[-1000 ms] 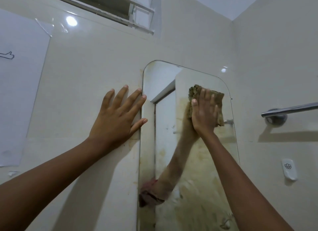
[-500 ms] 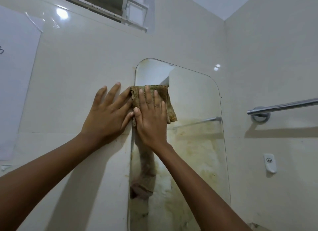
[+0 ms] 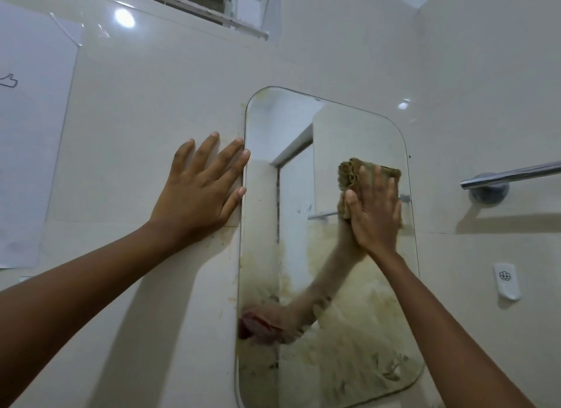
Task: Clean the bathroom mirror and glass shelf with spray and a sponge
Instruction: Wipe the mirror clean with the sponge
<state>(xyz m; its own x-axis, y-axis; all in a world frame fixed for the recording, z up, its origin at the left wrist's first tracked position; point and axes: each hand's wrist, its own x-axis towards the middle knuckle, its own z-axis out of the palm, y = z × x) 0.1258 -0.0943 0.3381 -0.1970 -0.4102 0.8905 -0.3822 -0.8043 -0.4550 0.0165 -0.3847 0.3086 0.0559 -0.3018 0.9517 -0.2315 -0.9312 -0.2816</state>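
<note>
A frameless mirror (image 3: 291, 128) with rounded corners hangs on the tiled wall; its upper part looks clear and its lower half is smeared with yellowish grime. My right hand (image 3: 375, 216) presses a brown, ragged sponge cloth (image 3: 352, 172) flat against the glass near the mirror's right edge, fingers spread over it. My left hand (image 3: 198, 192) lies flat on the wall tiles just left of the mirror, fingers apart, fingertips at the mirror's edge, holding nothing. No spray bottle or glass shelf is in view.
A chrome towel bar (image 3: 510, 173) sticks out of the right wall near the mirror. A white plastic hook (image 3: 505, 281) sits below it. A sheet of paper (image 3: 30, 134) is taped to the wall at the left. A window (image 3: 239, 9) is overhead.
My right hand has swept the sponge cloth from the mirror's top left corner, beside my left hand, across to the right edge. My left hand stays flat on the wall.
</note>
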